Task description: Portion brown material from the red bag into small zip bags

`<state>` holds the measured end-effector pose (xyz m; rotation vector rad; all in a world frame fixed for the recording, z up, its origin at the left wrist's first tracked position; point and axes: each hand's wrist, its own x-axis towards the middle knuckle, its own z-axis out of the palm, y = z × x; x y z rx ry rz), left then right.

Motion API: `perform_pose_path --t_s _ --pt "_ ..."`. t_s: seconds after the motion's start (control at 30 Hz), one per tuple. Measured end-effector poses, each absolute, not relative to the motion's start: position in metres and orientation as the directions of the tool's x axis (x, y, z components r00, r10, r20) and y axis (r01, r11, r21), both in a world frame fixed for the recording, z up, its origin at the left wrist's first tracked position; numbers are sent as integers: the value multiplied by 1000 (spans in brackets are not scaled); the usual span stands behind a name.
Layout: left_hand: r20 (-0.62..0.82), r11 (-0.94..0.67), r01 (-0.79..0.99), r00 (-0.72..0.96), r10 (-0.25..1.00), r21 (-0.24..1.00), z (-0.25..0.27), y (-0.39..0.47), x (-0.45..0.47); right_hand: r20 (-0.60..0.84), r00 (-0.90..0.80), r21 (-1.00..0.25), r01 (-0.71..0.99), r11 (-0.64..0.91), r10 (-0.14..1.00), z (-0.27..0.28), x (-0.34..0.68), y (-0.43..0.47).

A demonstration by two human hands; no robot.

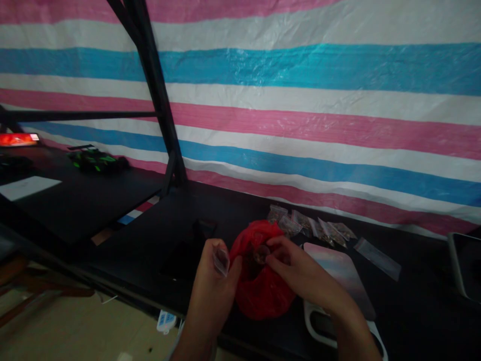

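My left hand (220, 286) is closed around a small clear zip bag (221, 261), its mouth facing up, beside the left rim of a red plastic bag (263, 298). The red bag stands open on the black table, with dark brownish contents dimly visible inside. Over its opening, my right hand (291, 260) pinches a small clear round cup (262, 254) holding brownish bits. Just right of the red bag lies a scale (340, 273) with a pale shiny platform, partly covered by my right forearm. What the brown bits are is too dim to tell.
Several filled zip bags (323, 230) lie along the back, with a flat clear zip bag (378, 258) to their right. A dark-screened device (466, 265) stands at the right edge. Black frame post (156, 85), green-black toy car (97, 159) and white paper (30, 187) are left.
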<state>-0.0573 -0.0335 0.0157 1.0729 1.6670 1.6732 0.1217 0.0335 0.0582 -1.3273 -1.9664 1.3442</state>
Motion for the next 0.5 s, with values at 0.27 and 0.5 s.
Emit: perform_pose_path --t_s 0.27,0.5 --pt "205 -67 276 -509 836 959 24 -34 -59 17 -490 -952 259 164 872 88 106 18" --pt "170 13 341 -500 849 940 21 -35 -60 70 -399 -813 509 285 914 89 79 -2"
